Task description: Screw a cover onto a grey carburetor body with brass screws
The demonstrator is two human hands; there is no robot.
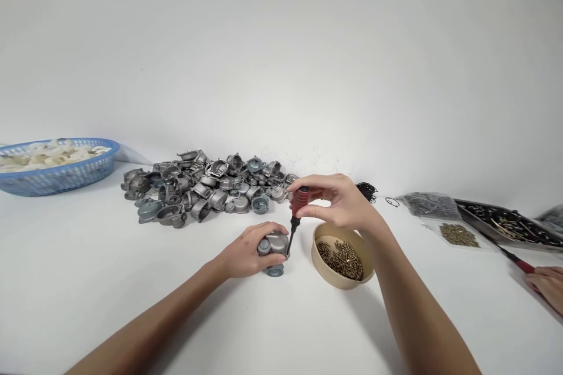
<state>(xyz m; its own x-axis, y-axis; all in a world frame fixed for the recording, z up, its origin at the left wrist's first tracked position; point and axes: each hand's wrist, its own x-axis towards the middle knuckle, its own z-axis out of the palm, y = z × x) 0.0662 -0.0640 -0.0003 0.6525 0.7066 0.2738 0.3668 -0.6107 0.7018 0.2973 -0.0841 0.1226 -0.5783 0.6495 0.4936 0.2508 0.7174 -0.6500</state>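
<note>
My left hand (249, 251) grips a grey metal carburetor-like casting (278, 241) with a round bowl on top, holding it down on the white table. In my right hand (336, 202) is a screwdriver (300, 202) with a red and black handle, held nearly upright. Its tip meets the right edge of the casting, where a small screw head seems to sit; the detail is too small to be sure. Just right of the casting stands a round tan bowl (322, 272) with many brass-coloured screws (343, 261) in it.
Behind my hands lies a heap of grey metal castings (215, 184). A blue basket (57, 179) of whitish rings stands far left. To the right are black rings (366, 191), bags of small parts (458, 234) and a tray (510, 222). Another person's hand (548, 287) holds a red-handled tool (523, 265).
</note>
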